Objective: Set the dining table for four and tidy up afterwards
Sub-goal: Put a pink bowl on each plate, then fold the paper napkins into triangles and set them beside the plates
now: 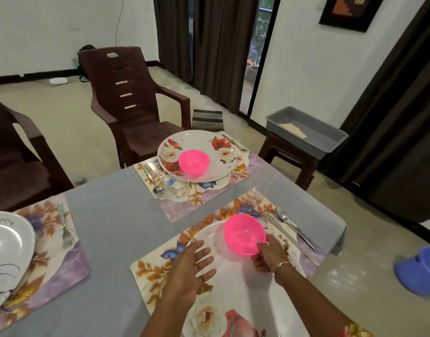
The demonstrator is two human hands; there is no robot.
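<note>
At near-right setting, right grip (267, 256) grasps near pink bowl (245, 234) at its near rim, thumb on rim, fingers curled below; bracelet (280, 265) on that wrist. Bowl is upright over the far part of near plate (236, 285); can't tell if it rests on the plate or is lifted. Left grip (192, 266) is released, fingers straight and spread, palm down over the plate's left part, just beside the bowl and not touching it; contact with the plate can't be told. Plate lies on floral near placemat (155, 271). Right of the plate on the same mat: near knife (289, 235) and near spoon (285, 218), side by side. Far setting: far plate (199, 147) with far pink bowl (194, 164) on it, clear glass (176, 188) at its near-left edge, far spoon (154, 181) to the left, far fork (233, 143) to the right. Left setting: left plate (7, 239) on left placemat (51, 259), with left fork (64, 229) beside it. All 3 mats sit on the grey-clothed surface (112, 227). 2 brown chairs (133, 100) stand beyond it. Grey tub (306, 132) sits on a brown stool (287, 156) at far right. Blue object (418, 273) at right edge, blurred.
</note>
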